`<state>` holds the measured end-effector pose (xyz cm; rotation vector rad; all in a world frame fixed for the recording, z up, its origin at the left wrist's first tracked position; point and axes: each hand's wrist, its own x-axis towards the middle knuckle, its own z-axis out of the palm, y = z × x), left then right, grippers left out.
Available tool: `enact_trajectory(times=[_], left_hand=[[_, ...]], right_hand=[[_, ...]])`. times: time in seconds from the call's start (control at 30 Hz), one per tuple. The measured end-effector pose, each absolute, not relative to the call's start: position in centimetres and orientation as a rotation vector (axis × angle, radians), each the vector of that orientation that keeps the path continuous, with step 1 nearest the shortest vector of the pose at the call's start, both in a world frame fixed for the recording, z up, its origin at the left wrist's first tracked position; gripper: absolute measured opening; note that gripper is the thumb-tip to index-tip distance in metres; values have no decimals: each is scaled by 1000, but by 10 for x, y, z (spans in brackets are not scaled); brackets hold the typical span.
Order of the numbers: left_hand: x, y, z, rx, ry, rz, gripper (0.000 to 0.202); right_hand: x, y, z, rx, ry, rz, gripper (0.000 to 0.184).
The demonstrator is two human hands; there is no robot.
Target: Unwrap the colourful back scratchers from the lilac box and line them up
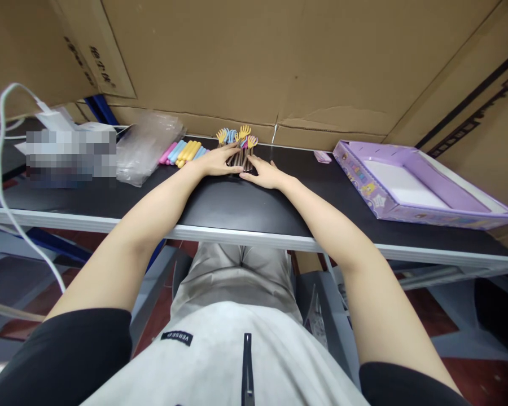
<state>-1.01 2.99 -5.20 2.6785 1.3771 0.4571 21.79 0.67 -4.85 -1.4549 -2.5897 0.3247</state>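
A bundle of back scratchers (244, 133) lies on the black tabletop in front of me, with yellow, blue and pink hand-shaped heads at the far end and dark metallic rods below. From the left, my left hand (217, 162) rests against the rods, its fingers stretched out over them. My right hand (266, 173) touches the bundle's right side with extended fingers and its thumb pointing inward. Both hands look open and partly hide the rods. Just left of my left hand lie pink, blue and yellow plastic handles (188, 153) in a row.
Clear plastic bags (146, 146) lie at the left, near a white cable (2, 152) and a blurred patch. A purple open box (381, 206) stands at the right, with a small pink card (322, 157) beside it. Cardboard walls (254, 62) enclose the table's back.
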Motion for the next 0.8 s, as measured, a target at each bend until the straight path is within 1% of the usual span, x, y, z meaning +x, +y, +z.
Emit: enact_trajectory(times=[0.13, 0.23, 0.8], left_hand=[[-5, 32, -56, 2650, 1425, 505, 80], [-3, 36, -60, 2640, 1480, 531, 71], [-2, 53, -72, 2737, 1389, 764, 52]], right_hand=[[213, 3, -45, -1460, -2575, 323, 82], [211, -1, -41, -1484, -2574, 331, 78], [212, 1, -42, -1484, -2612, 313, 76]])
